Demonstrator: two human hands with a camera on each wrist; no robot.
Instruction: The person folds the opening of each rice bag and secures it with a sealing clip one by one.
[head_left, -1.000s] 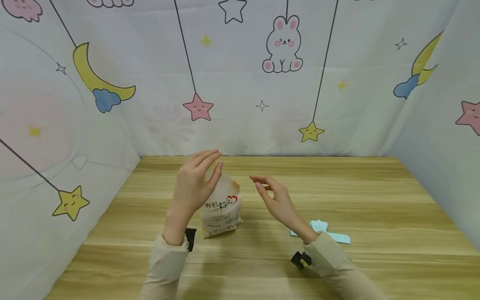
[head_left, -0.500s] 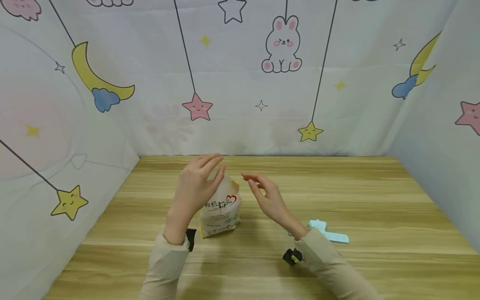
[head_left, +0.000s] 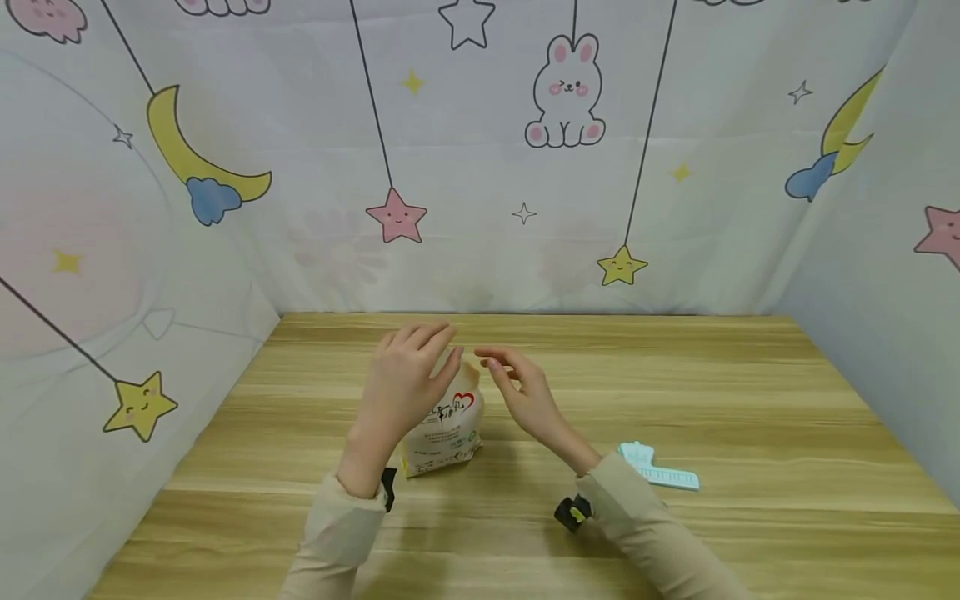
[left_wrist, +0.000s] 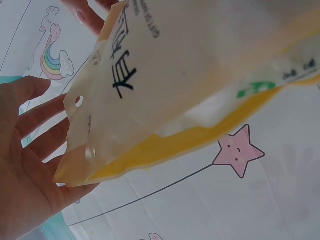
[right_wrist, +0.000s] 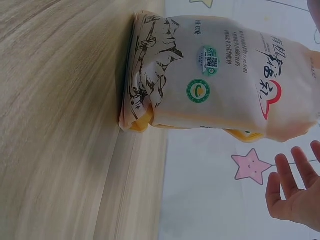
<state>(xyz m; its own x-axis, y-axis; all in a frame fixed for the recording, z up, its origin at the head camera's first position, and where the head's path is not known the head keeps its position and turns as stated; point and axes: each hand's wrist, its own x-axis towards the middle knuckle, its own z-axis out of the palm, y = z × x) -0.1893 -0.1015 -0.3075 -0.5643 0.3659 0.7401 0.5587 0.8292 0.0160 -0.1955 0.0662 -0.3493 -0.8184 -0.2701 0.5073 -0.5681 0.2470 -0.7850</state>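
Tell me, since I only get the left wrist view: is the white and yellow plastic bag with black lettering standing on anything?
Observer: Yes. The white and yellow plastic bag stands upright on a light wooden table.
Operator: Does the right hand grip it?
Observer: No. The right hand hovers close beside the bag's top with relaxed fingers, and I see no grip.
Operator: Anything else on that table?
Observer: A pale blue plastic comb-shaped item lies flat just right of the right forearm, apart from the bag.
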